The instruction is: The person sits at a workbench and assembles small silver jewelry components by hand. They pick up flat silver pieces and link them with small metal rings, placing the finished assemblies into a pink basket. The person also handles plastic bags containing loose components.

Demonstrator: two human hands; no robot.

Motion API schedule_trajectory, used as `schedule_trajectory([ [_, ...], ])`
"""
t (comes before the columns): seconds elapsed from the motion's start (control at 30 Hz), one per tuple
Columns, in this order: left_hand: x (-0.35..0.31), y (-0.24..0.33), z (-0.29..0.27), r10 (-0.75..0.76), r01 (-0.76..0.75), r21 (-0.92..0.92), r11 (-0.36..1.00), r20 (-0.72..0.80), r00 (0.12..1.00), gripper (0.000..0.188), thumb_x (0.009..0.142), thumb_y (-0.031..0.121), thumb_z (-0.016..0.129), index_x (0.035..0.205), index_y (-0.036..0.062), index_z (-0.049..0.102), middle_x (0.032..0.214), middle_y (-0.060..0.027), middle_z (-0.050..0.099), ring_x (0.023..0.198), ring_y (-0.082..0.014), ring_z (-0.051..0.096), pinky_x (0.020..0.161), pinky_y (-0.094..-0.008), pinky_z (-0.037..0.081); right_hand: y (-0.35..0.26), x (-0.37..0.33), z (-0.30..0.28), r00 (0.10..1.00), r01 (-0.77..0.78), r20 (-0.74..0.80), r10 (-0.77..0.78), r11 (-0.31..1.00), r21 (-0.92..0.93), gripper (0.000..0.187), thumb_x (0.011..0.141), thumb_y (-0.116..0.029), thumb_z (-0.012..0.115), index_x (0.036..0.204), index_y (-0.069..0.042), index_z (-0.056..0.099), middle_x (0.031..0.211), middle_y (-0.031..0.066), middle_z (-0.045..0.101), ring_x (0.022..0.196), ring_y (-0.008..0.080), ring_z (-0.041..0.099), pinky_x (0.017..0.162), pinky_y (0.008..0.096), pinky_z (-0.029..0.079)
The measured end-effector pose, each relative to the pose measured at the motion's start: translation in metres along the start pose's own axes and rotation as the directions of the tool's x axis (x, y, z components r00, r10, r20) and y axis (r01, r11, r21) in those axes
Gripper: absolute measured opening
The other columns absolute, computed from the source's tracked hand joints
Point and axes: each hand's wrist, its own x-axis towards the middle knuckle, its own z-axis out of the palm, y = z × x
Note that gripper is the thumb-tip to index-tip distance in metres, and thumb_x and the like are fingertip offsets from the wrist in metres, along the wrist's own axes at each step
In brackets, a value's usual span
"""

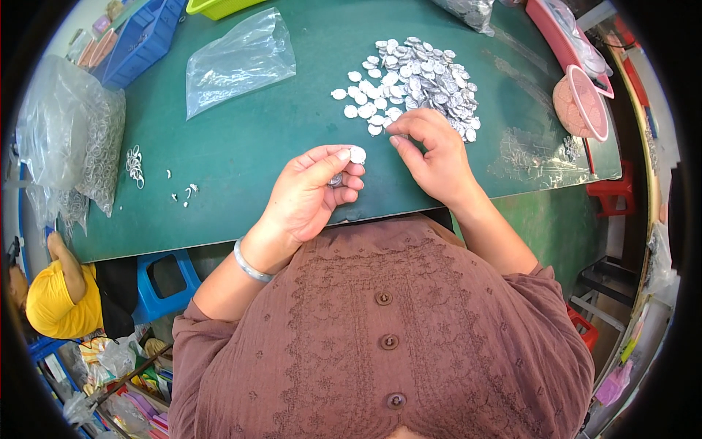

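My left hand (314, 184) is closed, with a round silver metal charm (357, 155) pinched between thumb and forefinger. Another silver piece (336, 180) shows against its curled fingers. My right hand (431, 152) hovers at the near edge of a heap of silver charms (428, 77), its thumb and forefinger close together. Whether anything small sits between those fingertips I cannot make out. The charms are flat discs, each with a small loop, spread loosely toward the left of the heap.
On the green table (241, 168) lie a clear plastic bag (241, 62), metal rings (134, 167) and small scraps (191, 190). A bag of rings (102, 146) and a blue bin (142, 44) stand left, a pink basket (581, 102) right. A person in yellow (66, 304) sits at lower left.
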Motion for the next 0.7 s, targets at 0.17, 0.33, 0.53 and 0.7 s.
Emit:
schedule_trajectory([
  [0.17,0.001,0.000,-0.004,0.013,-0.013,-0.008,1.000,0.013,1.000,0.016,0.087,0.015,0.053,0.091,0.0001,0.056,0.082,-0.0077,0.058,0.070,-0.0138,0.055,0.062,-0.0241,0.047,0.002,0.003,0.000,1.000,0.023,0.012,-0.022,0.990,-0.138,0.010,0.069,-0.005,0.064,0.079,-0.006,0.062,0.082,0.0055,0.055,0.079,0.0250,0.051,0.069,0.0342,0.043],
  [0.33,0.002,0.002,-0.003,0.025,-0.024,-0.072,0.997,0.013,1.000,0.016,0.086,0.016,0.050,0.088,0.0010,0.054,0.087,-0.0108,0.057,0.077,-0.0191,0.057,0.069,-0.0295,0.049,0.000,0.008,0.003,0.999,0.025,0.043,-0.015,0.970,-0.242,0.011,0.067,-0.007,0.065,0.078,-0.007,0.063,0.083,0.0050,0.053,0.080,0.0248,0.049,0.070,0.0355,0.040],
  [0.53,0.003,0.004,-0.006,0.033,-0.033,-0.075,0.997,0.002,0.999,0.015,0.086,0.017,0.050,0.088,0.0020,0.054,0.085,-0.0091,0.057,0.075,-0.0179,0.056,0.066,-0.0287,0.048,0.004,0.019,0.008,0.995,0.085,0.085,-0.060,0.938,-0.336,0.010,0.067,-0.010,0.065,0.077,-0.008,0.064,0.083,0.0043,0.052,0.083,0.0231,0.048,0.071,0.0352,0.038],
  [0.7,0.004,0.003,-0.008,0.011,-0.011,-0.026,1.000,-0.001,1.000,0.014,0.086,0.016,0.053,0.091,0.0027,0.055,0.077,-0.0040,0.054,0.066,-0.0122,0.051,0.056,-0.0230,0.042,0.010,0.019,0.012,0.993,0.104,0.080,-0.083,0.942,-0.319,0.007,0.069,-0.010,0.063,0.076,-0.007,0.063,0.083,0.0034,0.052,0.083,0.0227,0.048,0.071,0.0347,0.037],
])
